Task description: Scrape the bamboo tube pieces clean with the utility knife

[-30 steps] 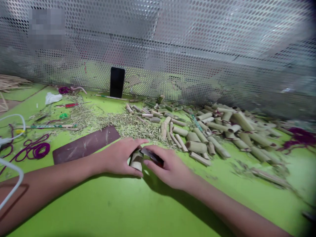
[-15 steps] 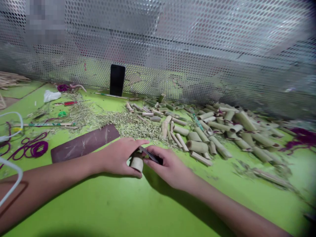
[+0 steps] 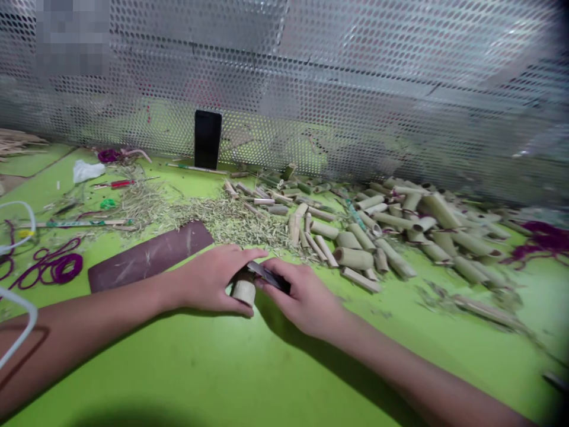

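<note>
A short pale bamboo piece [image 3: 244, 292] is gripped between the thumb and fingers of my left hand [image 3: 214, 280], just above the green table [image 3: 178, 367]. My right hand [image 3: 306, 296] is closed around the dark handle of a knife [image 3: 276, 280]. The knife's blade lies against the upper part of the bamboo piece, between the two hands. My left fingers partly hide the far side of the piece.
Brown sandpaper [image 3: 151, 256] lies beyond my left forearm, with shavings [image 3: 231, 218] behind. Cut bamboo tubes [image 3: 353, 258] are heaped at the right. A phone [image 3: 207, 140] leans on the perforated metal screen [image 3: 267, 77]. Purple cord [image 3: 66, 268] and a red screwdriver [image 3: 122, 184] lie left.
The whole view has shifted slightly, moving the scene a little up and left. The knife blade looks flatter and more visible over the bamboo piece; both hands keep their hold.
</note>
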`<state>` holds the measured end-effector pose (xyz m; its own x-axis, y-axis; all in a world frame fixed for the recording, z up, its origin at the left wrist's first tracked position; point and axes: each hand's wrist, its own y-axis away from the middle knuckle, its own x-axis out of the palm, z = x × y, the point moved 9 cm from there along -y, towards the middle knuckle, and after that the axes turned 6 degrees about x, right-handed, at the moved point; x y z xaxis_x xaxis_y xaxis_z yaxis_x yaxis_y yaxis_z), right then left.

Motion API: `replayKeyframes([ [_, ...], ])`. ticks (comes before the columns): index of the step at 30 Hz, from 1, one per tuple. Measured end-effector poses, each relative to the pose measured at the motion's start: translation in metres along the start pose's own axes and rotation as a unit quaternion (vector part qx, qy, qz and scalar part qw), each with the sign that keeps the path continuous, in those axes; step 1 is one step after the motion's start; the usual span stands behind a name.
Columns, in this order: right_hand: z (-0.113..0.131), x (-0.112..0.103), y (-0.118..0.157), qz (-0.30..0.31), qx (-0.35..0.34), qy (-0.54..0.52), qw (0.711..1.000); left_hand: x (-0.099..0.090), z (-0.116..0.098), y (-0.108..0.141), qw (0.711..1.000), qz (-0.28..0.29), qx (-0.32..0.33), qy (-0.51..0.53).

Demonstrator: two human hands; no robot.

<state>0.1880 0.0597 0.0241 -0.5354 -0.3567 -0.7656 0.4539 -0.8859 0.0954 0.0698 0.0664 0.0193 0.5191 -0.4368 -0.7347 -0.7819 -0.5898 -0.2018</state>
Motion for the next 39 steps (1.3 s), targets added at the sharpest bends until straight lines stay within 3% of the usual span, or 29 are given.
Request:
replayKeyframes([
  [11,-0.0012,0.0001,0.0013,-0.010,-0.009,0.003,1.000,0.0028,-0.0012,-0.0002,0.999,0.018,0.005,-0.032],
  [22,0.0058,0.0001,0.0041,-0.015,-0.045,0.072,0.996,0.0023,-0.0007,-0.0002,1.000,0.013,0.007,-0.028],
  [39,0.0045,0.0030,0.0038,-0.005,-0.037,0.072,0.997,0.0006,-0.0021,0.0012,0.999,0.031,-0.009,-0.032],
])
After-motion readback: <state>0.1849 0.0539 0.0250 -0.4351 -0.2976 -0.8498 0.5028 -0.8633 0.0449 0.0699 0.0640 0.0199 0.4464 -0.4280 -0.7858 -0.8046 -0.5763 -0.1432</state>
